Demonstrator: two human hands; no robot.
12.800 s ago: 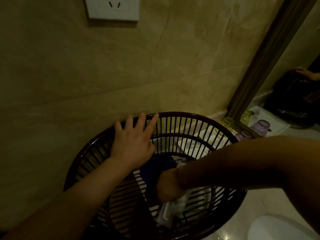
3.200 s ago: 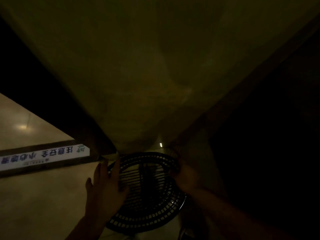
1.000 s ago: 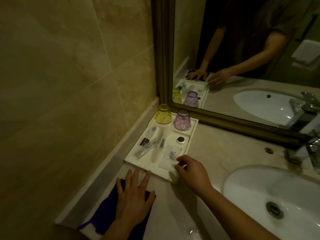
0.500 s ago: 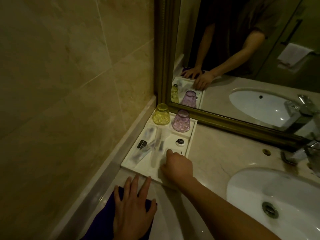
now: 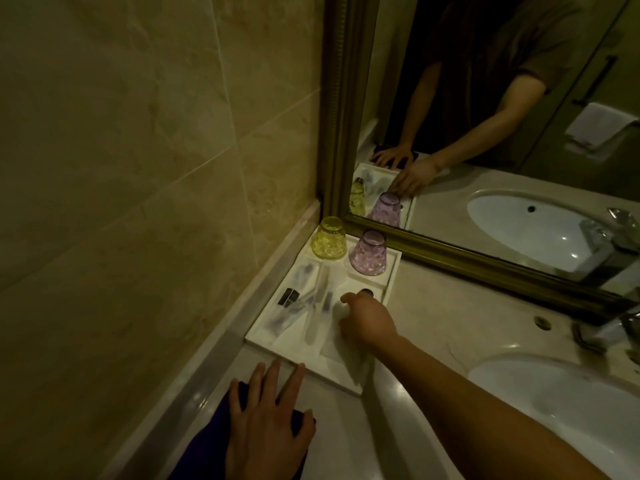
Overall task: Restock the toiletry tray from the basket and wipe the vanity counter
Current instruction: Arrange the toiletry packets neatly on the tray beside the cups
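Right now you are reaching your right hand over the white tray, with the knuckles up and the fingers curled loosely down toward a pale flat packet lying under the palm; whether the fingers are actually pinching it cannot be told from this angle. Just beyond your fingertips a small dark round cap is sitting in its own compartment. To the left of that hand, wrapped toiletries are lying lengthwise in the tray, blurred. Farther away from the hand, at the tray's back corners, a yellow cup and a purple cup are standing upside down beside each other, against the mirror frame. Your left hand is lying flat with fingers spread, pressing on a dark purple cloth on the counter, its fingertips just short of the tray's near edge. To the right of your right forearm the sink is showing.
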